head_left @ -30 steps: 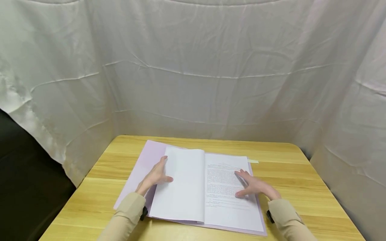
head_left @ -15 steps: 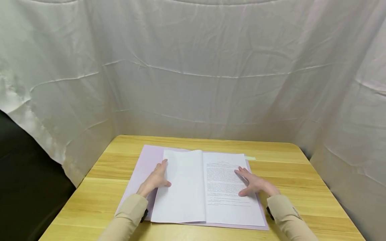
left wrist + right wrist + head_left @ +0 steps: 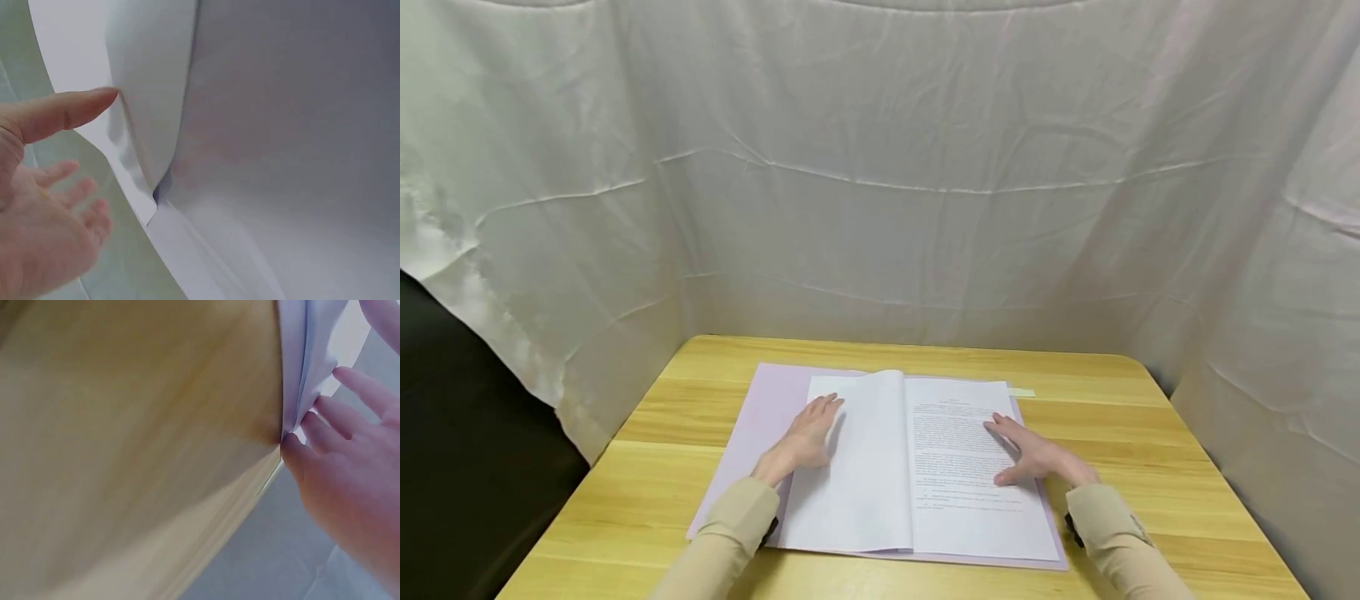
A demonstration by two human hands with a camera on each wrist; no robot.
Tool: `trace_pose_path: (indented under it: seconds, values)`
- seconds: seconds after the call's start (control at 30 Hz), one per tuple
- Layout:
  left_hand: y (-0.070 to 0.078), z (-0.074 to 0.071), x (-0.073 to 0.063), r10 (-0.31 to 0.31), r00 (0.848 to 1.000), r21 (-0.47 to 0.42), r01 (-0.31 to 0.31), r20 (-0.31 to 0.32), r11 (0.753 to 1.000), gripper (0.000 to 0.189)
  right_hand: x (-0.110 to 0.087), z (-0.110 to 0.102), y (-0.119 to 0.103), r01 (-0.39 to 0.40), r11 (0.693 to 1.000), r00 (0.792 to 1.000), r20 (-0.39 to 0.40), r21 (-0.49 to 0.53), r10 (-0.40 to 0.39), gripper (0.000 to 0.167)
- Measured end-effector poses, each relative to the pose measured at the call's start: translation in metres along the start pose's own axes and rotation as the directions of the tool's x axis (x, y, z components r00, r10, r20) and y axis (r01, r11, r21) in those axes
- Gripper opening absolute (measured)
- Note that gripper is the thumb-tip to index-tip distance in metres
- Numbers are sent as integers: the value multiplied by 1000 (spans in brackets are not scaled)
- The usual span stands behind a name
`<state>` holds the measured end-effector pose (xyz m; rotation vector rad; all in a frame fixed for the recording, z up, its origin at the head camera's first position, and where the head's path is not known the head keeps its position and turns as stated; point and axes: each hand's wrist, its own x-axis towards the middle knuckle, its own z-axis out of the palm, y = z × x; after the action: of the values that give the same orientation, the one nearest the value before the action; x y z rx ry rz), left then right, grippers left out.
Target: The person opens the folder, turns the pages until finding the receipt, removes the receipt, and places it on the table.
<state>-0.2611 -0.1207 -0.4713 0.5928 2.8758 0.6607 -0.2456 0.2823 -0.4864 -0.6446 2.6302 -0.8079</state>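
Note:
A pale purple folder lies spread on the table with a stack of white sheets inside. Its left page is blank and bows up toward the fold; the right page carries printed text. My left hand is over the left part of the blank page, fingers extended; in the left wrist view the thumb is straight, its tip at the paper. My right hand rests with spread fingers on the printed page near its right edge. In the right wrist view its fingertips lie along the folder's edge.
The wooden table extends on both sides of the folder. A pale green tab sticks out at the upper right. Grey-white curtains hang behind and beside the table, with a black surface at the far left.
The folder has turned slightly and its right side has shifted a little up the table. My left hand has moved right, farther onto the blank page. The right hand has stayed nearly in place.

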Motion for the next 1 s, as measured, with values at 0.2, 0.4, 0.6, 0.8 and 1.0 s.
trace_pose_path:
  seconds: [0.2, 0.4, 0.6, 0.8, 1.0]
  values:
    - [1, 6, 4, 137, 980, -131, -118, 145, 984, 99, 0, -1, -1, 23, 999, 998, -61, -35, -25, 90]
    - [-3, 11, 5, 177, 958, -257, -116, 228, 959, 95, 4, -3, 4, 30, 999, 993, -115, -32, -34, 83]
    - [-4, 16, 7, 147, 959, -317, -65, 242, 946, 76, 12, -7, 11, 10, 1000, 986, -165, -21, -13, 73]
    - [0, 22, 9, 107, 960, -281, -31, 259, 959, 92, 26, -13, 19, 29, 999, 980, -196, -44, -37, 64]
    - [3, 25, 9, 130, 958, -202, -78, 257, 976, 109, 40, -17, 28, -3, 999, 967, -257, -38, -7, 63]
